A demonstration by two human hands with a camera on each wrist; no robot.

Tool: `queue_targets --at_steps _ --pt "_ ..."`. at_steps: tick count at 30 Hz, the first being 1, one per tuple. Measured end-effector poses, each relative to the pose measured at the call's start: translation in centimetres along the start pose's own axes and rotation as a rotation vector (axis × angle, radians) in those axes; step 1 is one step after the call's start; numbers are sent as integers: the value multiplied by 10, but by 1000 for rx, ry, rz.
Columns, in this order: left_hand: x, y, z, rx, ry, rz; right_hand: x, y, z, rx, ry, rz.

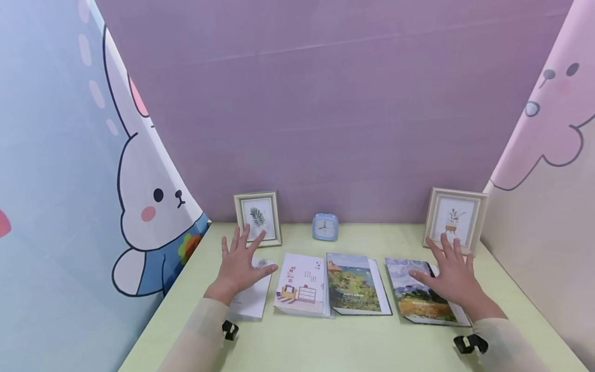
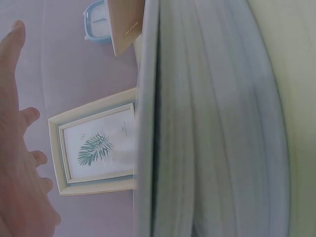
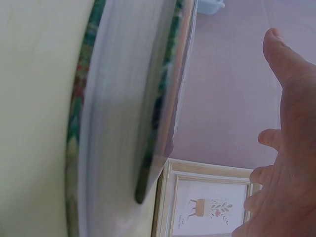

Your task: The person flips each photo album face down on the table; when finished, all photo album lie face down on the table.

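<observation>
Fingers spread, my left hand (image 1: 238, 268) hovers above a white-covered book (image 1: 251, 299) at the left of a row on the table. On the other side, my right hand (image 1: 451, 276) is held with its fingers spread over a photo album with a painted landscape cover (image 1: 413, 294). Between the hands lie a white book with a drawn room on its cover (image 1: 299, 284) and a second painted-cover photo album (image 1: 354, 284). Both wrist views show thick page edges close by, and neither the left hand (image 2: 22, 148) nor the right hand (image 3: 296, 128) grips anything.
Behind the row stand a leaf-print picture frame (image 1: 279, 227) at left, a blue alarm clock (image 1: 325, 227) in the middle and a potted-plant picture frame (image 1: 433, 217) at right. A purple backdrop (image 1: 325, 113) rises at the pale green table's (image 1: 325, 346) far edge, with printed side walls.
</observation>
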State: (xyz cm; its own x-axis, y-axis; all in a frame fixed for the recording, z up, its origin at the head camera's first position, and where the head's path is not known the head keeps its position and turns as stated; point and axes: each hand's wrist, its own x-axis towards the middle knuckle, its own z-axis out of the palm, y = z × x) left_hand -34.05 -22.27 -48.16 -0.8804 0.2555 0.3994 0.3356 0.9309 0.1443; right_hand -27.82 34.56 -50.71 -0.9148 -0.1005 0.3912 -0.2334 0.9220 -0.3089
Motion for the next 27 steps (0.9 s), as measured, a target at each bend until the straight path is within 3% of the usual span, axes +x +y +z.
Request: queue_targets --at_steps 8,27 --pt "-1 -1 2 -11 20 -2 -1 -2 0 -5 2 4" --pt "-4 1 5 -28 2 -23 0 -4 1 -13 -6 -11"
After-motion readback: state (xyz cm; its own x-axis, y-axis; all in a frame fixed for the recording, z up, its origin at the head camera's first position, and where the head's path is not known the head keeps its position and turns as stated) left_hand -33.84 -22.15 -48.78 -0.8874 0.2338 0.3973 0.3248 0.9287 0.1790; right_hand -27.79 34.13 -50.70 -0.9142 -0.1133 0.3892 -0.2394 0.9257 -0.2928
